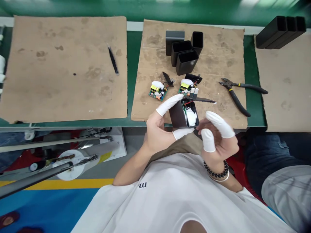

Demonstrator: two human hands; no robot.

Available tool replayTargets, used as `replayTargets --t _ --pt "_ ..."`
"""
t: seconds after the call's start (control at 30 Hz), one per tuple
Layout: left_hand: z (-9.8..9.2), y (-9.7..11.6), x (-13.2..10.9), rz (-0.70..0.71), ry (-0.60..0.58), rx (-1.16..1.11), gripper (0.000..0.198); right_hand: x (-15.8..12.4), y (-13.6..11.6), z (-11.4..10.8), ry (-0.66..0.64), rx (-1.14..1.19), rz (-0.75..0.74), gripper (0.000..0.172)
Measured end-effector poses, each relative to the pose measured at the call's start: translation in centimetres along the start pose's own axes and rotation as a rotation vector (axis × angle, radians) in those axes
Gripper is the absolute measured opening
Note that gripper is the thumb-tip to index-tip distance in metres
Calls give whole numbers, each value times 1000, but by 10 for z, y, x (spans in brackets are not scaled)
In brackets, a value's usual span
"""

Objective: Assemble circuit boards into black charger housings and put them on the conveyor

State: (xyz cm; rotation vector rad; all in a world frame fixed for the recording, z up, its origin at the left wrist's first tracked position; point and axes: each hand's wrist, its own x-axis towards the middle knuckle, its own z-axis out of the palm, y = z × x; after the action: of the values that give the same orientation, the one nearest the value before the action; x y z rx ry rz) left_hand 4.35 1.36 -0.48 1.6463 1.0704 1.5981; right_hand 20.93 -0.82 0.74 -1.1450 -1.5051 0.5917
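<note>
Head view: left hand [157, 129] pinches the black casing [178, 115] between thumb and forefinger; right hand [218, 142], fingers spread, at its 3 o'clock

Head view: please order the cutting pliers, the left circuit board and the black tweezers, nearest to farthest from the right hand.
1. Cutting pliers, right part of the middle cardboard.
2. Left circuit board, same cardboard, further left.
3. Black tweezers, on the left cardboard.

Four empty black casings [184, 51] stood at twelve o'clock on the middle cardboard sheet [218, 55], with two circuit boards [157, 90] near its centre. Side cutters [236, 92] lay at three o'clock, tweezers [113, 60] at ten o'clock, and stacked black sleeves [280, 31] at two o'clock on the green surface [132, 58].
</note>
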Motion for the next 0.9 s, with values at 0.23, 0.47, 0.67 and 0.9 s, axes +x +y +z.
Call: replayTargets --t 0.23,0.47,0.67,0.9 --pt "1 0 4 208 73 280 57 8 -6 0 -67 -231 -241 38" --pt "9 10 16 185 55 459 62 17 2 17 -124 565 653 21" --pt "19 15 29 141 102 217 83 36 1 9 -334 1020 1135 15" --pt "16 29 35 15 -4 39 75 41 0 0 -442 1167 1219 25"
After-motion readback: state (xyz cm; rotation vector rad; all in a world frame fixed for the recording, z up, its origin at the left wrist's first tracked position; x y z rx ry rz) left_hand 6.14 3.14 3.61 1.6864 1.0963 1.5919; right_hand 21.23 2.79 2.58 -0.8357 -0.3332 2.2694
